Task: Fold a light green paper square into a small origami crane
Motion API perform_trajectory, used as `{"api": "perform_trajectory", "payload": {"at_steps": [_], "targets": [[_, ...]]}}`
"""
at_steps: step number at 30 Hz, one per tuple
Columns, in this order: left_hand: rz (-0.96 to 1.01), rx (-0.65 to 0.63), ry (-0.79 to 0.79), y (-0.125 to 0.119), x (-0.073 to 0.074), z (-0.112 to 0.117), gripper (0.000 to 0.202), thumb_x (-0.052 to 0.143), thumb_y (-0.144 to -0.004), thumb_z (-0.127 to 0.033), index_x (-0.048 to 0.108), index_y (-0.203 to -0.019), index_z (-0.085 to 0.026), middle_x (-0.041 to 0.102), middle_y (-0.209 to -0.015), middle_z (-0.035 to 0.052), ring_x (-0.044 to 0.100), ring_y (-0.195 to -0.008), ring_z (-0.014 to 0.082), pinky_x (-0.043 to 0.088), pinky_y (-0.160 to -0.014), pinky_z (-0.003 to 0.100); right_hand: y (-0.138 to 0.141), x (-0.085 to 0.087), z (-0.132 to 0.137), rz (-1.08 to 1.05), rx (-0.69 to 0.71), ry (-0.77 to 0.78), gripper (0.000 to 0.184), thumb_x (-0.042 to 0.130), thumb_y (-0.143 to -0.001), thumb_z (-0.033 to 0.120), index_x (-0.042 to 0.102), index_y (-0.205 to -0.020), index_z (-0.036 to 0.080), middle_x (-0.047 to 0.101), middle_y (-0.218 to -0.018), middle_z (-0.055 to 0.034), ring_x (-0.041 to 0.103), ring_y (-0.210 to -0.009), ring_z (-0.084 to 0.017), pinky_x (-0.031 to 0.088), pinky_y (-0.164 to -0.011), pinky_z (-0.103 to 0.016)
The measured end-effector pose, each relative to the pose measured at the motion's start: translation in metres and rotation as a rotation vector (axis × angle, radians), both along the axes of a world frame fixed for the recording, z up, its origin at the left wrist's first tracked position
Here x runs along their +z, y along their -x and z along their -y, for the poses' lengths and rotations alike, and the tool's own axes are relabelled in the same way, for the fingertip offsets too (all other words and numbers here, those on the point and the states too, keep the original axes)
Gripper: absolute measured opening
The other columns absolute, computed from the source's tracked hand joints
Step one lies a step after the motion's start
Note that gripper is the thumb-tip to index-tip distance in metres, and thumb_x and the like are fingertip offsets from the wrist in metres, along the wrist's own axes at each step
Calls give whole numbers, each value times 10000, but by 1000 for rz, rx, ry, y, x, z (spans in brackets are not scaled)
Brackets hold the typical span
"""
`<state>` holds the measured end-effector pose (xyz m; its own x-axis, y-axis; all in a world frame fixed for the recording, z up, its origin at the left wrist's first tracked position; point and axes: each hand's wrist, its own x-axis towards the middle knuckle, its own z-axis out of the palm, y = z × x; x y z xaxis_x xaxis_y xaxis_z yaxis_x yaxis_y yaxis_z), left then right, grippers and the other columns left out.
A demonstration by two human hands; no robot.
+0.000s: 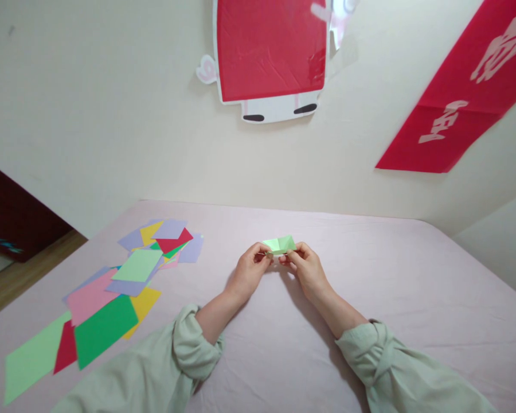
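A small folded piece of light green paper is held just above the pale pink table, near its middle. My left hand pinches its left end with thumb and fingertips. Its right end is pinched by my right hand, fingers closed round the fold. Both forearms wear pale green sleeves pushed up to mid-arm.
Several loose coloured paper sheets lie scattered on the table's left side, in green, pink, yellow, red and lilac. A cream wall stands behind with a red poster and a red banner. Wooden floor shows at far left.
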<state>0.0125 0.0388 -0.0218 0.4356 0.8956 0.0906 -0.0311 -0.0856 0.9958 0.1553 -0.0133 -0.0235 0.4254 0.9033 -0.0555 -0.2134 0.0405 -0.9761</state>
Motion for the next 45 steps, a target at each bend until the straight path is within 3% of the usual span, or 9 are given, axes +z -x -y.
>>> {"api": "perform_trajectory", "payload": {"at_steps": [3, 10, 22, 28, 32, 40, 45], "targets": [[62, 53, 133, 0, -1, -2, 223, 681, -752, -370, 582, -798, -175, 622, -738, -15, 622, -697, 125, 497, -703, 246, 0, -1, 0, 34, -1, -5, 288, 716, -677, 417, 540, -769, 209, 643, -677, 16, 638, -633, -153, 555, -678, -337], [72, 106, 146, 0, -1, -3, 186, 687, -724, -305, 600, -802, -160, 642, -755, -6, 620, -724, 124, 484, -731, 247, 0, -5, 0, 138, 35, -4, 248, 688, -702, 384, 535, -758, 198, 582, -693, 34, 634, -630, -140, 522, -606, -278], [-66, 96, -129, 2, 2, -3, 44, 605, -769, -197, 575, -790, -173, 614, -765, -14, 585, -741, 124, 454, -735, 238, 3, -4, 4, 365, 81, -80, 138, 611, -764, 300, 509, -750, 208, 597, -675, 24, 628, -633, -160, 483, -616, -276], [-39, 54, -172, 2, 2, 0, 80, 584, -808, -200, 581, -885, -179, 637, -870, 10, 613, -817, 135, 476, -775, 253, 4, -4, 5, 427, 99, -110, 166, 606, -797, 325, 495, -744, 215, 573, -665, 33, 610, -634, -158, 466, -613, -271], [12, 55, -80, 0, -1, -1, 318, 598, -793, -169, 543, -1106, -189, 630, -861, 8, 625, -794, 131, 488, -745, 253, 6, -1, 5, 389, 112, -118, 193, 626, -789, 346, 489, -737, 220, 569, -671, 34, 610, -643, -159, 467, -612, -275], [9, -25, 21, -1, -2, 0, 110, 629, -761, -202, 581, -851, -160, 642, -797, 8, 602, -759, 132, 460, -726, 246, 6, -4, 3, 306, 126, -131, 185, 640, -772, 339, 504, -755, 215, 598, -682, 26, 591, -642, -151, 471, -626, -276], [12, -20, 33, 0, -1, 1, 69, 620, -763, -199, 574, -800, -163, 617, -740, -13, 587, -709, 119, 456, -695, 233, 5, -5, 3, 401, 130, -123, 165, 626, -793, 331, 522, -765, 206, 572, -686, 23, 551, -614, -138, 439, -587, -258]]}}
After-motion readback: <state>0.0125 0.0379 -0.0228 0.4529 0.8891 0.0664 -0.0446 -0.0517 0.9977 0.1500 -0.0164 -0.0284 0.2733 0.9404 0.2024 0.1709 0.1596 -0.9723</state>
